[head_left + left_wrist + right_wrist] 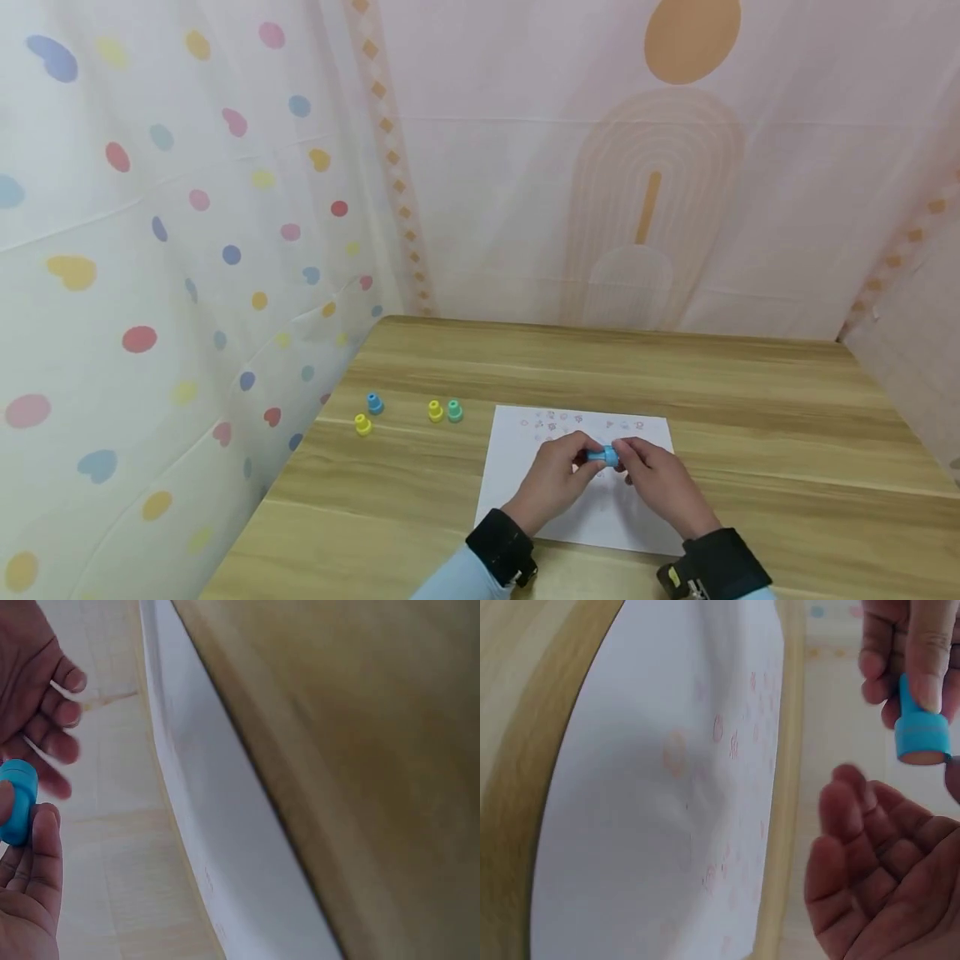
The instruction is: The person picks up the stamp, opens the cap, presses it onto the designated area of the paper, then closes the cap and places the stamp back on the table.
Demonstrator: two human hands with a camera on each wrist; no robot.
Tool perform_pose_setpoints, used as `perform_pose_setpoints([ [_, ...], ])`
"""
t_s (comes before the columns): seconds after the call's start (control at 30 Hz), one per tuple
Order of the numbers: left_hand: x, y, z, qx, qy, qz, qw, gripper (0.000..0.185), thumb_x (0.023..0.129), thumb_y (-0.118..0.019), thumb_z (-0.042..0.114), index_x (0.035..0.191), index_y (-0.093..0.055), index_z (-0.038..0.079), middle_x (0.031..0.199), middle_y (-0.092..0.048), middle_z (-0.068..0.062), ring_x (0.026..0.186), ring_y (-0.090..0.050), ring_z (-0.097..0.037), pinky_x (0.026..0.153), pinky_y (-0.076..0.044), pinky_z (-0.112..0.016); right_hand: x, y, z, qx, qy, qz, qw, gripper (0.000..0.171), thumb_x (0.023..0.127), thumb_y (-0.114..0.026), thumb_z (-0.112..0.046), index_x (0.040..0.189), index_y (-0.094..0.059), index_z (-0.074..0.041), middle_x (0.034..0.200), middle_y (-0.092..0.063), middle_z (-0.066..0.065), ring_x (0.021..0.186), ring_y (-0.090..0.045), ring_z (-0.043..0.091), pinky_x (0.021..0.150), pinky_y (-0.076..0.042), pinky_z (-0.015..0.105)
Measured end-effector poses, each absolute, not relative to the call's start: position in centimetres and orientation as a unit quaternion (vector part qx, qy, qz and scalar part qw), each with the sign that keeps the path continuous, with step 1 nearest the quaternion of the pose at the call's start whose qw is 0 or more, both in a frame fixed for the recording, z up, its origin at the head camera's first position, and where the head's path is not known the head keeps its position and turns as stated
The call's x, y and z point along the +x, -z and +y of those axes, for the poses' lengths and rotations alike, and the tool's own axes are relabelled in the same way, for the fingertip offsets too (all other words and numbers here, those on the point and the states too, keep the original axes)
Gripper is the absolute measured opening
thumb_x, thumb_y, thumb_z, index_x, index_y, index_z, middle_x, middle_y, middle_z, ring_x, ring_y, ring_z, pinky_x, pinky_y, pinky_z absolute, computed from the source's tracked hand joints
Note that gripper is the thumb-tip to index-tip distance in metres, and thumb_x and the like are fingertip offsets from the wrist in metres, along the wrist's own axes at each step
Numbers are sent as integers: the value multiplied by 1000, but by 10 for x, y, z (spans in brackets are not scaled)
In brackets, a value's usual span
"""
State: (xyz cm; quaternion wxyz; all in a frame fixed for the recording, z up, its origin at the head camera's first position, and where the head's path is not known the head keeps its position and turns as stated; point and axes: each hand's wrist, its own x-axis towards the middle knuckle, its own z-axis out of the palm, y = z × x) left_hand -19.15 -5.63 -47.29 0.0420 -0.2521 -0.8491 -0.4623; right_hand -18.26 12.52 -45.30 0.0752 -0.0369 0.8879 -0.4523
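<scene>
A light blue toy stamp (602, 455) is held above the white paper (577, 521). My left hand (553, 477) pinches its narrow handle between thumb and fingers. Close to the wide end is my right hand (660, 483). In the right wrist view, the stamp (921, 736) shows a brownish-orange round face, and the right thumb (952, 778) is at its rim. The other fingers of the right hand (889, 877) are loosely bent and apart from the stamp. Small reddish prints mark the paper, mostly along its far part.
On the left of the wooden table (360, 517) stand a blue stamp (375, 404) and a yellow stamp (363, 426). Nearer the paper are another yellow stamp (435, 412) and a green stamp (454, 411). Patterned curtains (480, 208) hang behind and to the left.
</scene>
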Motion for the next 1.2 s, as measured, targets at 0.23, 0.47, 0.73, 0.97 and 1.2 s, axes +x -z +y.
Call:
perform_pose_setpoints([
  [0.23, -189, 472, -49, -272, 440, -853, 75, 8, 94, -69, 12, 101, -65, 9, 94, -68, 4, 81, -56, 1, 72, -52, -21, -185, 454, 124, -41, 515, 851, 91, 32, 107, -46, -26, 114, -65, -1, 87, -63, 5, 71, -59, 19, 66, -46, 33],
  [0.47, -187, 469, -48, -262, 453, -850, 67, 10, 95, -67, 14, 104, -65, 10, 97, -69, 4, 84, -58, 2, 75, -50, -16, -184, 452, 123, -34, 550, 827, 113, 35, 108, -42, -29, 101, -62, 0, 80, -56, 6, 68, -52, 20, 61, -44, 30],
  [0.73, -189, 465, -48, -262, 480, -836, 54, 10, 96, -65, 14, 105, -64, 9, 100, -71, 2, 82, -58, 2, 74, -51, -15, -181, 446, 120, -32, 562, 820, 99, 35, 110, -36, -23, 94, -57, 0, 77, -51, 7, 67, -49, 20, 59, -41, 28],
  [0.97, -195, 460, -52, -215, 528, -821, -2, 9, 96, -66, 15, 104, -66, 11, 92, -67, 8, 76, -56, -2, 68, -49, -19, -181, 442, 125, -24, 574, 814, 91, 38, 110, -35, -29, 110, -58, 1, 80, -51, 7, 71, -50, 20, 62, -44, 29],
  [1.2, -213, 440, -80, -147, 590, -794, 3, 14, 97, -65, 16, 111, -67, 11, 97, -67, 3, 86, -64, -11, 75, -55, -26, -184, 439, 132, -19, 580, 810, 83, 47, 110, -34, -34, 128, -55, 3, 88, -51, 10, 77, -51, 21, 68, -47, 29],
])
